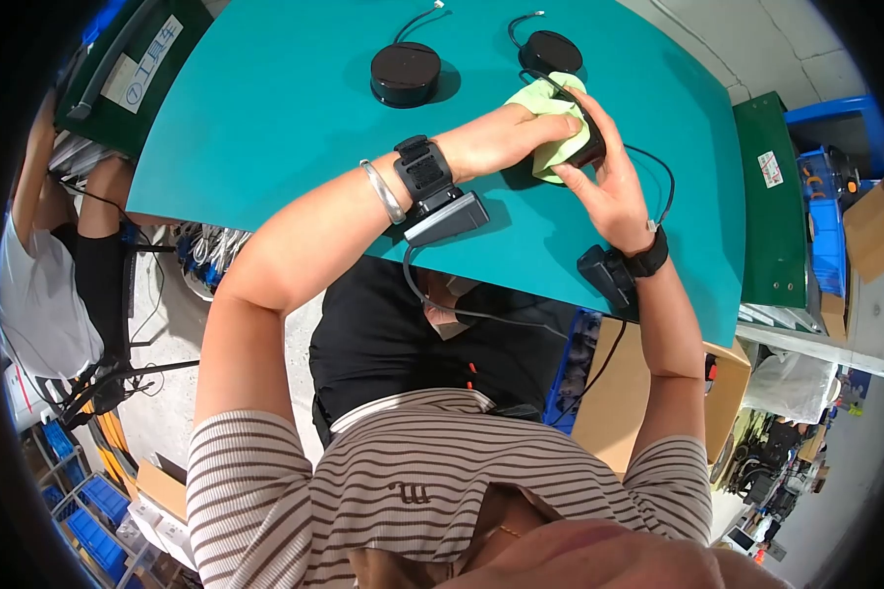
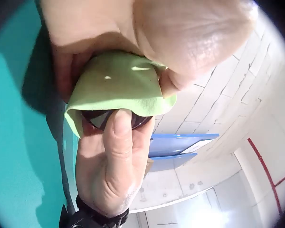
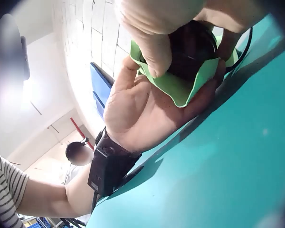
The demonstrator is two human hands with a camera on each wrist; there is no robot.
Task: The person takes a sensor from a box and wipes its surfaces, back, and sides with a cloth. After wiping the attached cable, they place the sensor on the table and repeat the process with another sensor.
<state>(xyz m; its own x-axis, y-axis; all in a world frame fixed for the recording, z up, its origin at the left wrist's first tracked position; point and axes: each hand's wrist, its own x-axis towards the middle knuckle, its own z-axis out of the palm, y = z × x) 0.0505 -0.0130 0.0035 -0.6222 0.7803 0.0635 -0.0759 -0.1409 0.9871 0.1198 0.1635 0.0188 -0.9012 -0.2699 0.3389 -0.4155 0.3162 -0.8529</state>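
Observation:
In the head view my left hand (image 1: 496, 140) grips a light green cloth (image 1: 553, 155) against a dark round part (image 1: 591, 145). My right hand (image 1: 619, 199) holds that part from the other side, fingers and thumb curled round it. The left wrist view shows the cloth (image 2: 118, 85) draped over the part, with the right thumb on its dark rim. In the right wrist view the cloth (image 3: 178, 90) wraps under the glossy dark part (image 3: 192, 54); a black cable runs off beside it. The palm side of the part is hidden.
Two black round parts with short cables, one (image 1: 406, 75) at the back middle and one (image 1: 551, 53) just beyond my hands, lie on the green table (image 1: 265, 128). Green cabinets flank both sides. Another person (image 1: 49, 285) sits at the left. A cardboard box (image 1: 609, 402) stands below the table's right edge.

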